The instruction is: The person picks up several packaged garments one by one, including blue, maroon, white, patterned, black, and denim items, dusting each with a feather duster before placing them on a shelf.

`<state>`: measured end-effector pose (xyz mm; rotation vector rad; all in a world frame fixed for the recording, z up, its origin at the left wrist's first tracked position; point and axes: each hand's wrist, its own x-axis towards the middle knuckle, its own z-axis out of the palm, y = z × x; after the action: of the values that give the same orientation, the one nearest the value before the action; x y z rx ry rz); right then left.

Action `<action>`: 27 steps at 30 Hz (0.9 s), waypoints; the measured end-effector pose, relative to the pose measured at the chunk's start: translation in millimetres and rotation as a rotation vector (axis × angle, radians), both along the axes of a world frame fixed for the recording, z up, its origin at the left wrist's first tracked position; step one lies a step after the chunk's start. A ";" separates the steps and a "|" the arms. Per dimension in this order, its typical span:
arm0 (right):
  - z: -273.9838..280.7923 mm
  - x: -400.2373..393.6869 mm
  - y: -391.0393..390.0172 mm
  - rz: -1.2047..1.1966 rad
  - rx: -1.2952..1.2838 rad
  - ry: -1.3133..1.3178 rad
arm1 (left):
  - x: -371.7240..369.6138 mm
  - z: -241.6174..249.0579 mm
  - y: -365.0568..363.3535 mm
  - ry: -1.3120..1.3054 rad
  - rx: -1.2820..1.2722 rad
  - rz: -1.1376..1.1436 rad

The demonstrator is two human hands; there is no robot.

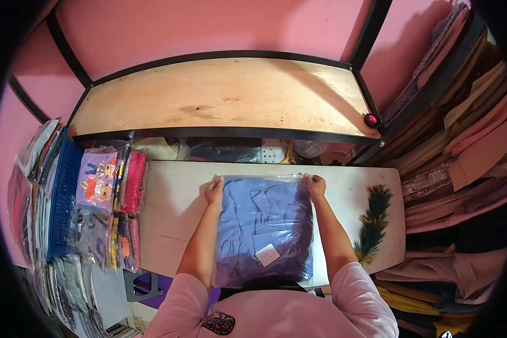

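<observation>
Pinching the upper corners of a clear plastic bag (276,228), the left grip (213,191) and right grip (315,186) are each holding film, spread wide apart, probably to pull the top edge straight. The bag is lying flat on the white tabletop (166,194), squarely before the person, likely for even reach; a folded blue garment (239,217) is filling it. Glare and creases are obscuring the garment's cut, and writing on the paper label (267,255) is staying unreadable. Curled fingers are hiding their tips; the wooden shelf (208,96) is partly covering packages behind.
</observation>
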<state>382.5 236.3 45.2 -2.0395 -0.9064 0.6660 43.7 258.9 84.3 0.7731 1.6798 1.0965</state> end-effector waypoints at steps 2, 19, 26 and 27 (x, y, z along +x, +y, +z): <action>0.4 4.2 3.7 0.030 0.081 0.036 | -3.0 -29.6 17.0 0.130 0.108 0.055; 55.7 -41.6 -109.5 0.536 -0.129 -0.819 | 30.5 28.9 -75.1 1.369 0.301 -0.630; 79.8 33.8 -307.2 -0.220 0.091 -0.854 | -46.7 45.1 -150.9 0.820 0.209 -0.322; 72.5 29.7 -334.0 -0.335 -0.063 -0.905 | -42.2 43.0 -173.5 0.761 0.180 -0.266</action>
<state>412.2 -97.7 117.7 -2.4880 -0.9740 -0.4725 1.4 85.5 127.3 1.6270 2.0144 0.8127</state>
